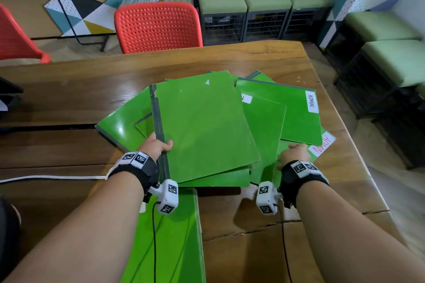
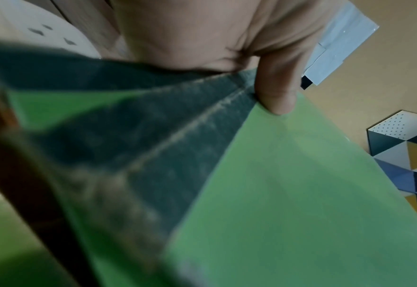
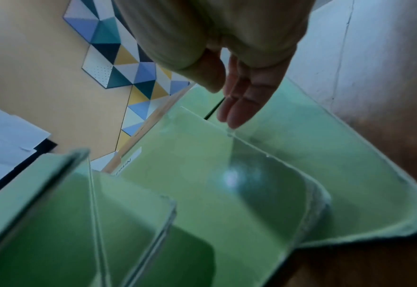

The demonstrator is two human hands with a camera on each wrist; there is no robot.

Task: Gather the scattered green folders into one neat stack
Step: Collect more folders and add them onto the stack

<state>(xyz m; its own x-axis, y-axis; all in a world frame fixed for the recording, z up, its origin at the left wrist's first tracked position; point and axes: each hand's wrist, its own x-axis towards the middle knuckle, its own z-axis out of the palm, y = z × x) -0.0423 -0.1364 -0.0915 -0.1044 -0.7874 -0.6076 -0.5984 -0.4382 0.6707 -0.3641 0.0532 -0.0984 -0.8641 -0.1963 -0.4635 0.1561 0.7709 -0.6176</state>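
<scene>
While left hand (image 1: 156, 146) pinches top folder (image 1: 204, 126) lengthwise away, right hand (image 1: 293, 154) flat, relaxed

Bare forearms wear black wrist straps (image 1: 140, 167) carrying white marker-tagged camera blocks (image 1: 169, 200).

Bare table (image 1: 57, 99) left of folders (image 1: 202, 126)

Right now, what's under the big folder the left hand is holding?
More green folders fan out beneath the big folder gripped by the left hand, lying on the table. How many are fully covered cannot be seen.
</scene>
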